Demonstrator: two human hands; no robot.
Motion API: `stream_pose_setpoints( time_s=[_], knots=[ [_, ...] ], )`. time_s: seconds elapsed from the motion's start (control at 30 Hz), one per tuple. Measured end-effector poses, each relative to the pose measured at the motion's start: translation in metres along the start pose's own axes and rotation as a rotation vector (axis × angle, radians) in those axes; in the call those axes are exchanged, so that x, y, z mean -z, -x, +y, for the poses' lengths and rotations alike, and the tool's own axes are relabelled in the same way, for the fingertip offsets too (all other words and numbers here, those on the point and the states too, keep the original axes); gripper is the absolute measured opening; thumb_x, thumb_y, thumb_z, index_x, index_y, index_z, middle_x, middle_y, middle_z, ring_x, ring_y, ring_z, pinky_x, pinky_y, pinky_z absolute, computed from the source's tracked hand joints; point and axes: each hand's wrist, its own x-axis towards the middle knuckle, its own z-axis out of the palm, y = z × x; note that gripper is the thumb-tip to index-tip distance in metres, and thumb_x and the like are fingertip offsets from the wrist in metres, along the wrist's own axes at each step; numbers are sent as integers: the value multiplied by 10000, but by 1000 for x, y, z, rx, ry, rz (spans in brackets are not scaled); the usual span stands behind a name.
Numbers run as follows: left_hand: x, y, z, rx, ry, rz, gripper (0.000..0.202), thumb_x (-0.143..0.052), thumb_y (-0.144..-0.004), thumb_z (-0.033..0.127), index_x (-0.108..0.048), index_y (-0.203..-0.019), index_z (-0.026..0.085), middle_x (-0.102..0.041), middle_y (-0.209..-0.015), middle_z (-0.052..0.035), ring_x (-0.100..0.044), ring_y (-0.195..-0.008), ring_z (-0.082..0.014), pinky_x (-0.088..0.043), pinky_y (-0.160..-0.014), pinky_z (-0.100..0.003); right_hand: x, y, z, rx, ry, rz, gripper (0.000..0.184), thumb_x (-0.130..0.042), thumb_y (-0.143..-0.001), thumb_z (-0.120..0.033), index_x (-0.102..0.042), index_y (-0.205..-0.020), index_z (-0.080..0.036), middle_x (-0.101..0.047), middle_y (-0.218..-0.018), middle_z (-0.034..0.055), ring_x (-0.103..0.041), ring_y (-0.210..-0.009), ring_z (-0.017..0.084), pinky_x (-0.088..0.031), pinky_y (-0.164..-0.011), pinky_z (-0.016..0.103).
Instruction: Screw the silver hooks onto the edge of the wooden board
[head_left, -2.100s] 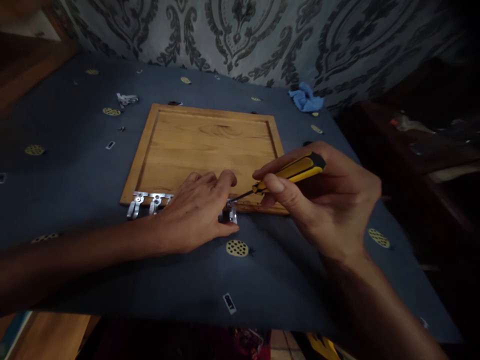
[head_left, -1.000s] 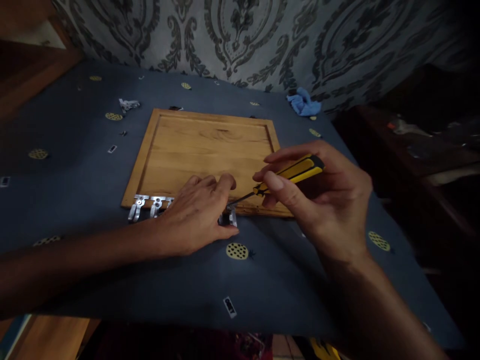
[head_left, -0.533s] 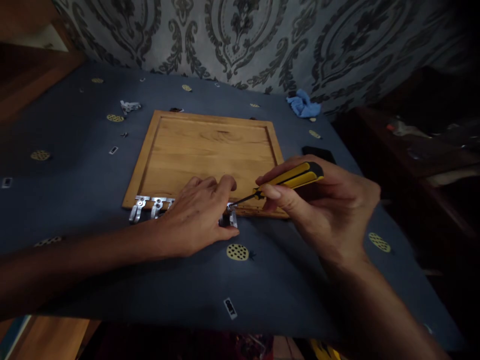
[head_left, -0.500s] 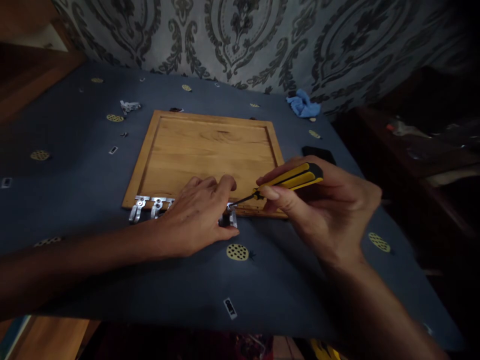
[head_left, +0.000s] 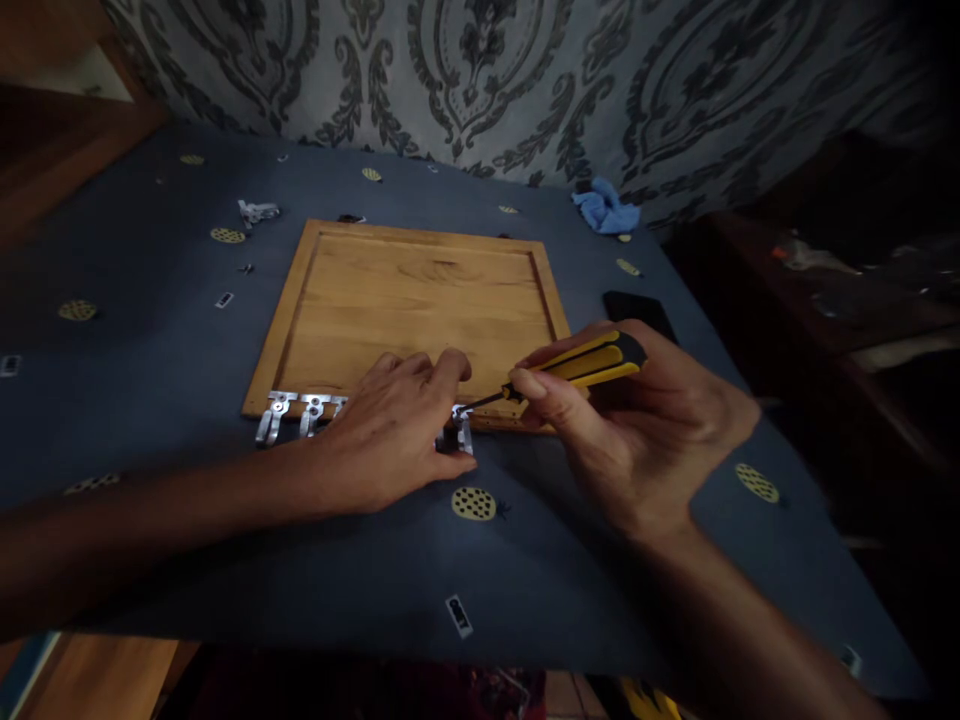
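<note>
A framed wooden panel [head_left: 427, 300] lies flat, with several silver metal hinges [head_left: 315, 410] along its near edge. Over that edge rests my left hand [head_left: 390, 430], its thumb and fingers closed around a hinge [head_left: 464, 435] at the right end of the row. The hand covers the middle of the row. My right hand [head_left: 630, 430] grips a yellow and black screwdriver [head_left: 592, 362] by the handle. The screwdriver's thin shaft slants down to the left, with its tip at that same hinge. The screw head under the tip is too small to make out.
The table wears a dark blue cloth [head_left: 315, 580] with pineapple prints. A loose metal hinge [head_left: 257, 212] and small screws [head_left: 246, 269] lie on the left. A blue rag [head_left: 606, 207] and a black flat object [head_left: 640, 312] lie at right. Patterned wallpaper [head_left: 480, 80] rises behind.
The screwdriver handle and my right hand have turned and shifted slightly, the tip staying at the hinge. My left hand holds its place.
</note>
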Motion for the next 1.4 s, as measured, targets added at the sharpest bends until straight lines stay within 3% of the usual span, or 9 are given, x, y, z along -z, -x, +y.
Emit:
stream_pose_setpoints(
  time_s=[0.27, 0.47, 0.7, 0.9, 1.07, 1.3, 1.4],
  knots=[
    [0, -3, 1, 0, -19, -25, 572, -833, -804, 360, -485, -1212, 162, -684, -1098, -97, -637, -1057, -314, -456, -934, -414, -3, 0, -1, -93, -66, 30, 212, -858, -800, -367, -683, -723, -277, -659, -651, -55, -601, -509, 122, -494, -502, 299],
    [0, -1, 0, 7, -27, -33, 570, -851, -789, 368, -500, -1184, 155, -679, -1082, -87, -626, -1063, -310, -451, -940, -411, 8, -17, -3, -202, -234, -142, 276, -881, -739, -477, -701, -699, -273, -649, -636, -38, -615, -519, 134, -476, -456, 281],
    [-1, -1, -1, -22, -2, -16, 601, -845, -798, 388, -478, -1209, 147, -677, -1098, -90, -621, -1085, -314, -448, -952, -422, 23, -23, 3, -239, -366, -376, 186, -865, -775, -451, -781, -823, -292, -748, -829, -15, -694, -645, 153, -581, -567, 296],
    [-2, 0, -1, -14, -4, -9, 557, -848, -795, 390, -480, -1156, 181, -682, -1078, -74, -627, -1055, -302, -451, -952, -418, 18, -19, 7, -46, -179, -286, 120, -797, -860, -410, -744, -837, -305, -740, -790, -40, -671, -659, 148, -544, -608, 305],
    [1, 0, 1, -3, -11, -18, 550, -845, -796, 370, -480, -1159, 176, -679, -1072, -79, -627, -1053, -303, -456, -956, -417, 14, -15, 5, 83, 1, -224, 171, -766, -885, -410, -686, -812, -278, -697, -720, -31, -626, -630, 145, -486, -582, 311],
    [0, -1, -1, 7, -1, -24, 518, -826, -804, 387, -489, -1144, 190, -685, -1090, -80, -625, -1055, -311, -464, -937, -428, 12, -11, 5, 81, -9, -219, 174, -767, -897, -356, -671, -791, -257, -685, -710, -16, -622, -619, 153, -455, -541, 317],
    [-2, 0, -2, -5, 21, 7, 524, -829, -800, 367, -489, -1160, 195, -687, -1084, -72, -628, -1060, -299, -469, -935, -418, 11, -8, 4, 22, -67, -119, 140, -769, -891, -306, -683, -787, -269, -690, -717, -15, -621, -611, 160, -462, -542, 327]
  ],
)
